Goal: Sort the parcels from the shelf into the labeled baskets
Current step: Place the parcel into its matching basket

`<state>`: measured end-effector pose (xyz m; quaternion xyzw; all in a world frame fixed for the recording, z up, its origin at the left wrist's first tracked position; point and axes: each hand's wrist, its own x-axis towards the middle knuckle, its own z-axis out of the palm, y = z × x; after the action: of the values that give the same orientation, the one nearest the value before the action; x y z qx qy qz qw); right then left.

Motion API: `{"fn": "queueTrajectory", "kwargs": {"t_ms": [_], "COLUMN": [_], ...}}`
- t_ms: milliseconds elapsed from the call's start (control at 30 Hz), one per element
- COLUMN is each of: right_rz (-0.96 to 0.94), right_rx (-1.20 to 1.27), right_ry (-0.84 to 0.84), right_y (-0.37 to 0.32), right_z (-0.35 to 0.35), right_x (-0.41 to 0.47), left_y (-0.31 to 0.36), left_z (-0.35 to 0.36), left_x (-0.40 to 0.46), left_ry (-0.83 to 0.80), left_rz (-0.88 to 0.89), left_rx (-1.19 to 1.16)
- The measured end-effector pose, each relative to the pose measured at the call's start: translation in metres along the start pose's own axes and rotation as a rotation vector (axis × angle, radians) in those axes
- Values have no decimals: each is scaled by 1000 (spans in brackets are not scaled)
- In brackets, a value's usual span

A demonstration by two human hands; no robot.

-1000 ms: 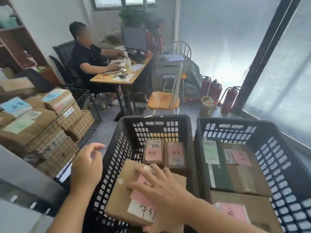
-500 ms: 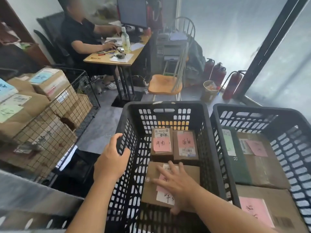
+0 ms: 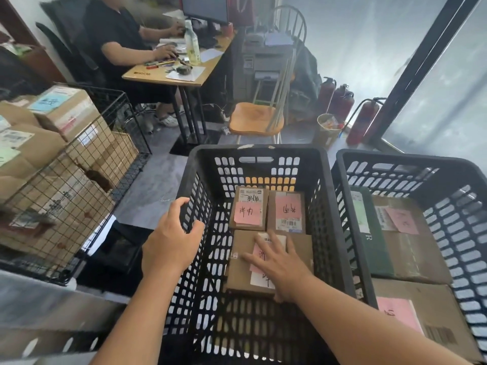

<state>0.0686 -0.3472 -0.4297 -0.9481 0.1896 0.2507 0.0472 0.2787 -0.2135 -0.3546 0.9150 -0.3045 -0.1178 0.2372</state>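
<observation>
Your left hand (image 3: 171, 239) and right hand (image 3: 279, 264) — both bare, no gloves, rings or watch showing. Forearms enter from six o'clock, uncovered to the frame edge — no sleeve, cuff or strap in view.

We see two baskets side by side: the middle basket (image 3: 253, 156) holds three parcels (image 3: 286, 210), and the wire cage (image 3: 79, 180) stands at the left.

Showing a white letter "R" on the dark green parcel (image 3: 374, 248) in the right basket (image 3: 448, 196); handwritten pink labels elsewhere staying illegible
</observation>
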Motion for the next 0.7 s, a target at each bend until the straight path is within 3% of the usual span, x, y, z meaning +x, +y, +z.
{"fn": "queueTrajectory", "kwargs": {"t_ms": [133,233,300,533,700], "right_rz": [-11,-7,-21,-79,-167], "right_rx": [85,438,539,357,254], "right_ry": [15,181,316,531,641], "right_y": [0,0,8,52,68], "right_z": [-9,-41,-67,-132,-152], "right_x": [-8,-21,-31,-87,-121], "left_y": [1,3,3,38,90], "left_z": [-2,-4,-6,-28,-67], "left_x": [-2,-5,-6,-18,-40], "left_ry": [0,4,3,-87,-27], "left_rz": [3,28,55,233,389], "left_rx": [5,-12,-34,40,93]}}
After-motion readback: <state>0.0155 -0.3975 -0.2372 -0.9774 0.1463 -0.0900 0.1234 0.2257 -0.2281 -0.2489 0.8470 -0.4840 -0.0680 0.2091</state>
